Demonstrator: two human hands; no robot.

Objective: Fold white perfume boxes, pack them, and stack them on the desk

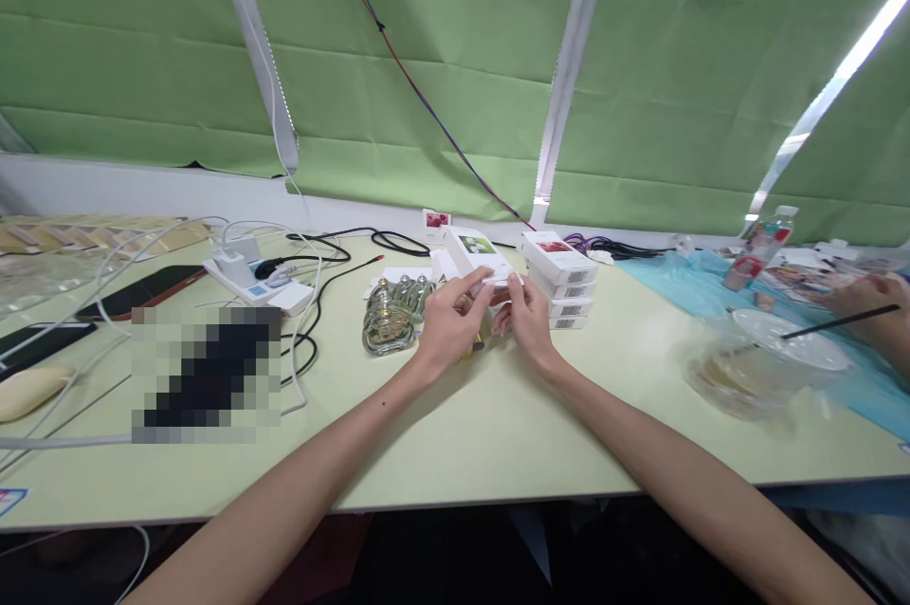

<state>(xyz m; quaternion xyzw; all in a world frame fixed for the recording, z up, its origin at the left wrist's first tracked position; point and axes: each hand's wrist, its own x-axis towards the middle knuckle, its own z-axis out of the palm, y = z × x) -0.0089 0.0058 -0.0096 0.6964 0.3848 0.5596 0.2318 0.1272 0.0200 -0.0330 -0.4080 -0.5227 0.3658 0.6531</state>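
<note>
A small white box with a green picture on its top face is tilted between my hands, over the middle of the table. My left hand grips its near end from the left, thumb and fingers bent. My right hand pinches the same end from the right; its other fingers curl beneath. Right behind that hand stands a stack of white boxes with barcodes and a red picture on the uppermost. Left of my left hand sit several clear glass bottles. Something yellow and black is partly hidden under my left hand.
On the left lie a power strip, tangled cables and a dark phone. A lidded plastic cup with a black straw, a clear bottle and blue sheeting are on the right. Another person's hand shows at the right edge.
</note>
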